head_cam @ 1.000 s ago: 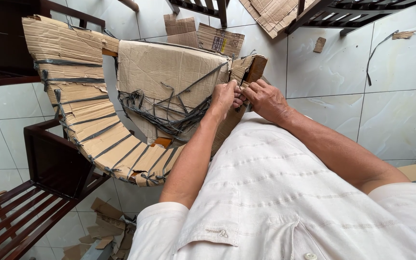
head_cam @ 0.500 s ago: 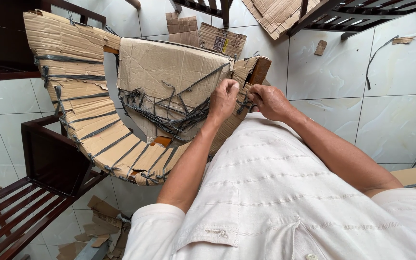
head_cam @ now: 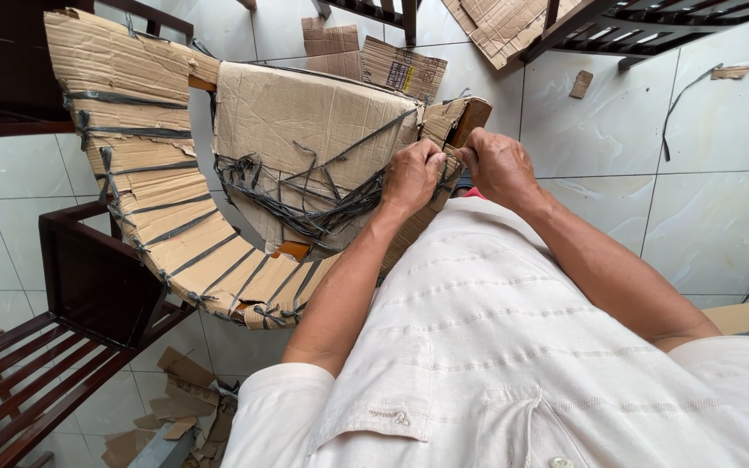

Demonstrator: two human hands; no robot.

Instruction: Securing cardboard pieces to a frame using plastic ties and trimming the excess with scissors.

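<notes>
A piece of wooden furniture wrapped in brown cardboard (head_cam: 305, 130) stands in front of me, its curved arm (head_cam: 175, 234) bound with dark plastic straps (head_cam: 305, 204). My left hand (head_cam: 411, 178) and my right hand (head_cam: 496, 165) meet at the right end of the wrapping, just below a bare wooden tip (head_cam: 472, 117). Both hands pinch the cardboard and strap there, fingers closed. My white shirt fills the lower part of the view.
A dark wooden slatted chair (head_cam: 36, 364) stands at lower left, another dark frame (head_cam: 652, 26) at top right. Torn cardboard scraps (head_cam: 175, 416) lie on the white tiled floor (head_cam: 695, 199), with flat cardboard pieces (head_cam: 392, 61) beyond the wrapped furniture. A loose strap (head_cam: 678, 104) lies at right.
Both hands have stayed at the wrapping's right end, shifting slightly. The wrapped piece sits a little lower and closer in view.
</notes>
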